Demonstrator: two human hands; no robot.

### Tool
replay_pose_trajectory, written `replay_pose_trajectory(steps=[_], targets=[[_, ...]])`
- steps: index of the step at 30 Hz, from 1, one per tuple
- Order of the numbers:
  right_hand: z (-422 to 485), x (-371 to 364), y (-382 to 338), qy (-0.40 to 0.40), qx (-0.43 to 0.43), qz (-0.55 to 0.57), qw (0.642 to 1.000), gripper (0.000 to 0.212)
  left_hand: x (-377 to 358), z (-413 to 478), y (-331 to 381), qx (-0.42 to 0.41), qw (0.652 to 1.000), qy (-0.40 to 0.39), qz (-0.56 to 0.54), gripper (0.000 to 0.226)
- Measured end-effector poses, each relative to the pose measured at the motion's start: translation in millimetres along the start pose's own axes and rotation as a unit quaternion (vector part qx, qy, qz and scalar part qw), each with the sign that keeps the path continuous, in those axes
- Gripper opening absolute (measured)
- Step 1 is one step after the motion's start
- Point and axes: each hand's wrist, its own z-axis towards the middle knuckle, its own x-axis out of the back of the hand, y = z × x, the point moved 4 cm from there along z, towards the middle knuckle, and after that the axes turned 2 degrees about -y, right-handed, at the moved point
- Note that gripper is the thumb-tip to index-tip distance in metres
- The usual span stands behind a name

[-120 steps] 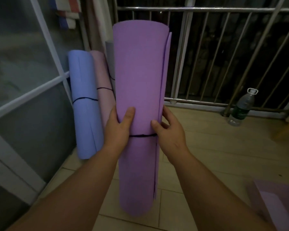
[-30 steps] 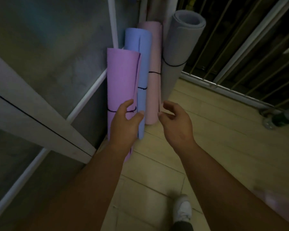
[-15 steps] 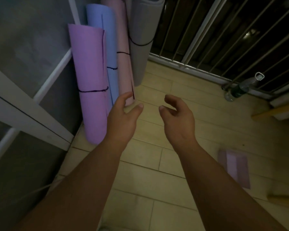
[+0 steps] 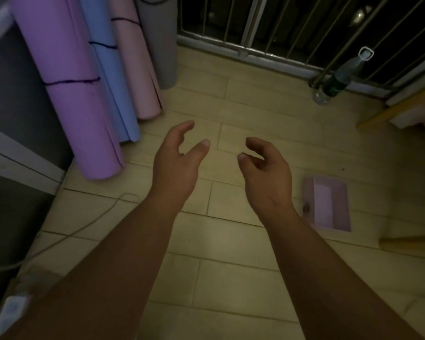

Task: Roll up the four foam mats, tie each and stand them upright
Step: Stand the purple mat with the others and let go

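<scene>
Four rolled foam mats stand leaning against the glass door at the upper left: a purple mat (image 4: 69,94), a blue mat (image 4: 108,77), a pink mat (image 4: 135,69) and a grey mat (image 4: 161,45). A dark string is tied around each of the purple, blue and pink rolls. My left hand (image 4: 176,165) and my right hand (image 4: 264,170) hover above the tiled floor, apart from the mats, fingers loosely curled and holding nothing.
A metal railing (image 4: 255,51) runs along the back. A plastic bottle (image 4: 337,77) stands by it at the right. A small pink box (image 4: 326,204) lies on the floor right of my right hand. A thin cord (image 4: 88,223) trails over the tiles at the left.
Four seconds ago both hands gripped the purple mat; it now stands with the others. Since a second ago my hands have drawn back from the rolls and the view has tilted down.
</scene>
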Motion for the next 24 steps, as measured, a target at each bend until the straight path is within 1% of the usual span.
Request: replay_pose_trajectory(steps=[7, 16, 20, 24], targets=[[-0.9, 52.0, 52.9, 0.025, -0.019, 0.013, 0.999, 0.028, -60.7, -20.8, -28.4, 0.013, 1.0, -0.006, 0.014, 0.038], [-11.1, 127.9, 110.3, 0.074, -0.057, 0.022, 0.995, 0.029, -147.9, -43.6, -47.8, 0.014, 0.997, -0.064, 0.041, 0.037], [-23.2, 163.2, 156.2, 0.104, -0.08, 0.031, 0.991, 0.031, -195.9, -63.8, -71.6, 0.021, 0.993, -0.104, 0.053, 0.038], [-38.0, 198.0, 215.7, 0.137, -0.114, 0.041, 0.983, 0.03, -245.3, -85.7, -113.4, 0.033, 0.987, -0.142, 0.073, 0.037]])
